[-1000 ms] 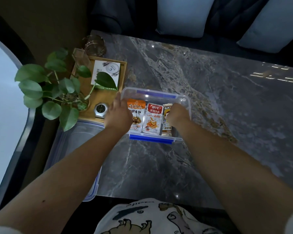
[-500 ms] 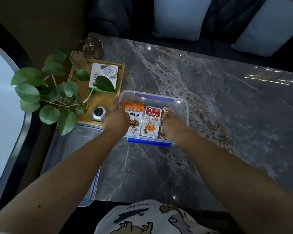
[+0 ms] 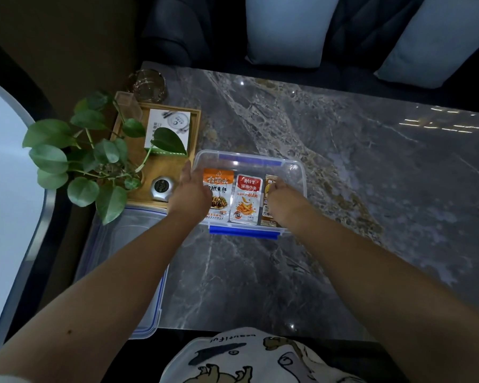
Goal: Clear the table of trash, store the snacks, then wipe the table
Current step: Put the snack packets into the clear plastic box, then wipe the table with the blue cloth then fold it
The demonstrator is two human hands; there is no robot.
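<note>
head view looks steeply down, close over table [image 3: 343,189].

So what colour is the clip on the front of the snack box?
Blue; the clip shows best in the head view.

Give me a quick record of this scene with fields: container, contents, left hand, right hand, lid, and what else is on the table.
container: clear plastic box with blue clips, open, on the marble table
contents: three snack packets side by side
left hand: on the box's left edge, over the orange packet
right hand: inside the box on the rightmost packet
lid: lies at the table's left edge
other: wooden tray, plant, glass ashtray
</note>
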